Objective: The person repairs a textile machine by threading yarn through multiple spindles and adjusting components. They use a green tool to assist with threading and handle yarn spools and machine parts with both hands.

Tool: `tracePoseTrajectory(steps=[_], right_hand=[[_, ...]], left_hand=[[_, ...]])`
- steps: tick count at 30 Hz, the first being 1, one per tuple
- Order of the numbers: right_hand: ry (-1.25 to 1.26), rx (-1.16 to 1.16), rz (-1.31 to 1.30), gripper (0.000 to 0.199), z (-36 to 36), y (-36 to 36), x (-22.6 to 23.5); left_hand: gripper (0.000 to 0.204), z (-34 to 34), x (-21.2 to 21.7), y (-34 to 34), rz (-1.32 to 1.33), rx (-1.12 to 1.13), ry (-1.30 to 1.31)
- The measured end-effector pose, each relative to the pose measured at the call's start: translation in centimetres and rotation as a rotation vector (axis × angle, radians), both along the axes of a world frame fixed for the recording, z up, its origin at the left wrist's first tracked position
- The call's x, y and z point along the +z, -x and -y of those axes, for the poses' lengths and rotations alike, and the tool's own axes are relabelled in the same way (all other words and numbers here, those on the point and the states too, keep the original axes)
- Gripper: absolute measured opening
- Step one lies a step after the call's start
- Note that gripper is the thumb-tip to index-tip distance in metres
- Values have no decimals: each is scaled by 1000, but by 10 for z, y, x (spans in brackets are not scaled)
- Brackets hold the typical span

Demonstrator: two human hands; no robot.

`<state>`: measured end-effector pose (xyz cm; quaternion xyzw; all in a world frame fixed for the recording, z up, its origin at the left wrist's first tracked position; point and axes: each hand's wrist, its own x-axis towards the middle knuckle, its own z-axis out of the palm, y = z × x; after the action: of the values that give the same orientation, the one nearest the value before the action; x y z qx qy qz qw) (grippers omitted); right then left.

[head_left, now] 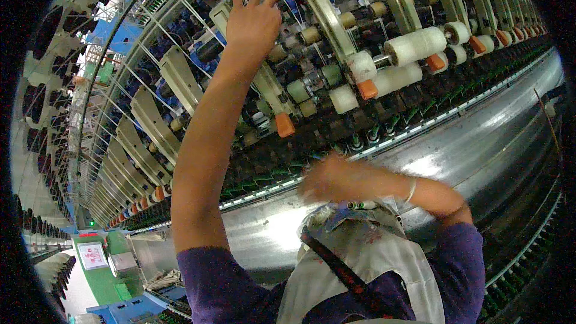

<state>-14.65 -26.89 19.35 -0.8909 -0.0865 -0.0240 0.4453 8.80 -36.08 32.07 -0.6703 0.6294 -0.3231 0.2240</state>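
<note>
My left hand (255, 24) reaches up over a cream-coloured pressure arm (268, 87) of a spinning machine, its fingers stretched out and spread beside the blue parts and white strands. Below it, that arm ends in an orange tip (285, 125). My right hand (329, 179) is lower, in front of the green-edged spindle row (270, 168) and just above my apron pocket (348, 219). Motion smears it, so its fingers and anything in them cannot be made out. To the right of my left hand sit fluffy white rollers (415, 47) and a green roller (332, 75).
More pressure arms (327, 12) run along the machine to both sides. A curved shiny metal panel (432, 156) lies below the spindles. White strands (162, 27) slant down from above at the left. A green floor (99, 276) and a white sign (93, 256) show at lower left.
</note>
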Motion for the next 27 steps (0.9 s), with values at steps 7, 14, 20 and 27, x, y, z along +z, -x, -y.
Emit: tracePoseTrajectory(steps=[7,14,20,27], right_hand=[[767,-836,597,30,181,-158,169],[616,-1062,50,29,188,-213,180],[1146,-836,150,34,202,-199,159],[825,-781,29,32,186,-196,167]], left_hand=[[36,0,-10,-9,101,-43,47],[31,-16,11,11,-16,7,-54],[34,-55,61,-25,-449,-263,644],[23,32,37,-88,-1061,-168,707]])
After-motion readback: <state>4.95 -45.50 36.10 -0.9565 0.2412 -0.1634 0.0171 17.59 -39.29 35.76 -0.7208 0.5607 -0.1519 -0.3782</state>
